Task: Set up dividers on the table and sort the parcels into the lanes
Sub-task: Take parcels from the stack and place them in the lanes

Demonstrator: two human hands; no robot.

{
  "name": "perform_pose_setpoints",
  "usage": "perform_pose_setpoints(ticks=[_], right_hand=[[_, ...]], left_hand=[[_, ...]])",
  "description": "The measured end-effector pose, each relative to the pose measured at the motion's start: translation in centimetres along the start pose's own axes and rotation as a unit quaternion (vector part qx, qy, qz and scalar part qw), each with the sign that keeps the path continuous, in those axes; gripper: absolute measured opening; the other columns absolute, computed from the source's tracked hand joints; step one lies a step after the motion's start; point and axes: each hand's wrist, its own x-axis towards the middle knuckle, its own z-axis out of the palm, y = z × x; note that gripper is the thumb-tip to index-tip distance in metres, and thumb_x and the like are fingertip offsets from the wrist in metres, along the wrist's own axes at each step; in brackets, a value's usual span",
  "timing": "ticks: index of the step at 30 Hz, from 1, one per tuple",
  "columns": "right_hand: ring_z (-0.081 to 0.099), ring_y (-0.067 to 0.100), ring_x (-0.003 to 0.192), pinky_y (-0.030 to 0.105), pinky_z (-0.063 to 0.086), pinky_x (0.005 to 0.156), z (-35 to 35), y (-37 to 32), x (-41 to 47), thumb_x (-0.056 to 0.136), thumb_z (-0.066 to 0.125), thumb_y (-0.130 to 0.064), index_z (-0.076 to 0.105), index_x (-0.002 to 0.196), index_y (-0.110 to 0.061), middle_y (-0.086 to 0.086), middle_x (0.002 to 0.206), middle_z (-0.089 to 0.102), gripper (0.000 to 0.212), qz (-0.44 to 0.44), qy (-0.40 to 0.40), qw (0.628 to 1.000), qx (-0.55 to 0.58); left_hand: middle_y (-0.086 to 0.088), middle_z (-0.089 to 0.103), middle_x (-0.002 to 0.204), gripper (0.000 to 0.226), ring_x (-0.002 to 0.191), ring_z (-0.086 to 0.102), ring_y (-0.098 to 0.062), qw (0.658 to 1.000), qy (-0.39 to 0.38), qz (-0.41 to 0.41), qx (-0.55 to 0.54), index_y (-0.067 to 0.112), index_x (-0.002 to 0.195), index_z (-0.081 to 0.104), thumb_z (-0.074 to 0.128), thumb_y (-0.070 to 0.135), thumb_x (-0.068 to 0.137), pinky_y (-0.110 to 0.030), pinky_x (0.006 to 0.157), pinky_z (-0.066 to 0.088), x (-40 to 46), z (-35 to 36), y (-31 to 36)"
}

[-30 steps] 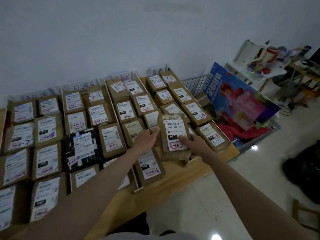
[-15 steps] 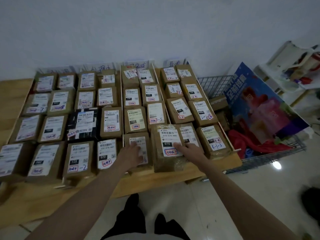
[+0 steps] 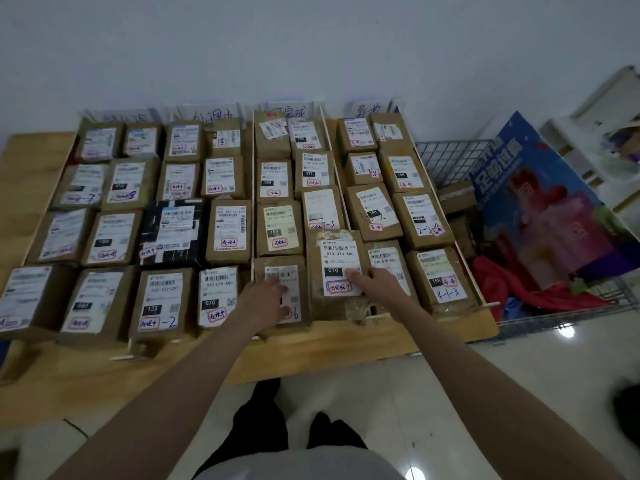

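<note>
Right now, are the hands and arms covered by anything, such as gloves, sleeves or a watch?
No. Both forearms are bare up to the frame edge, with no sleeves showing. The left hand and right hand wear no gloves, and no watch, ring or band is visible.

Bare forearms, no sleeves; light grey top [image 3: 298,465], black trousers [image 3: 263,420].

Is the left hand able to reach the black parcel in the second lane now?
Probably yes. The left hand rests flat on a front-row parcel, and the black parcel lies one row back to its left, top uncovered, nothing above it.
</note>
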Motion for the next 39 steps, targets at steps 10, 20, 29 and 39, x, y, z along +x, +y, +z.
perform_pose_setpoints(ticks=[10, 20, 29, 39], right_hand=[[0.071, 0.025, 0.097, 0.045, 0.059, 0.087, 0.4, 2.8, 1.4, 0.090, 0.067, -0.045, 0.065, 0.117, -0.006, 0.009, 0.108, 0.073, 0.048, -0.003, -0.007, 1.000, -0.025], [0.065, 0.027, 0.104, 0.043, 0.054, 0.094, 2.8, 3.8, 3.6, 0.093, 0.064, -0.045, 0.064, 0.117, -0.003, 0.017, 0.124, 0.059, 0.048, -0.023, 0.025, 0.990, -0.139], [0.064, 0.025, 0.110, 0.039, 0.057, 0.090, 3.9, 4.3, 4.4, 0.092, 0.068, -0.025, 0.046, 0.136, -0.005, 0.012, 0.125, 0.061, 0.053, -0.029, 0.055, 0.986, -0.153], [0.061, 0.027, 0.110, 0.045, 0.058, 0.087, 4.3, 3.7, 5.2, 0.092, 0.065, -0.018, 0.034, 0.142, -0.012, 0.011, 0.127, 0.054, 0.059, -0.039, 0.056, 0.979, -0.191]], left_hand=[[-0.003, 0.034, 0.155, 0.059, 0.137, 0.040, -0.025, 1.000, -0.004, -0.012, -0.012, 0.026, 0.143, 0.047, 0.059, 0.048, 0.090, -0.042, 0.113, 0.032, -0.4, -0.5, 0.5], [-0.001, 0.035, 0.153, 0.065, 0.131, 0.044, -0.023, 0.999, 0.017, -0.028, -0.017, 0.024, 0.141, 0.047, 0.064, 0.052, 0.085, -0.039, 0.108, 0.037, -0.9, -0.6, 1.2], [0.001, 0.034, 0.150, 0.065, 0.134, 0.038, -0.020, 0.992, 0.042, -0.043, -0.109, 0.020, 0.142, 0.045, 0.070, 0.042, 0.086, -0.037, 0.104, 0.045, -0.8, -0.6, 1.1], [-0.003, -0.010, 0.164, 0.103, 0.151, -0.008, -0.025, 0.987, 0.052, -0.087, -0.125, 0.012, 0.158, 0.006, 0.071, 0.045, 0.085, -0.042, 0.119, 0.029, -1.1, 1.2, 1.8]])
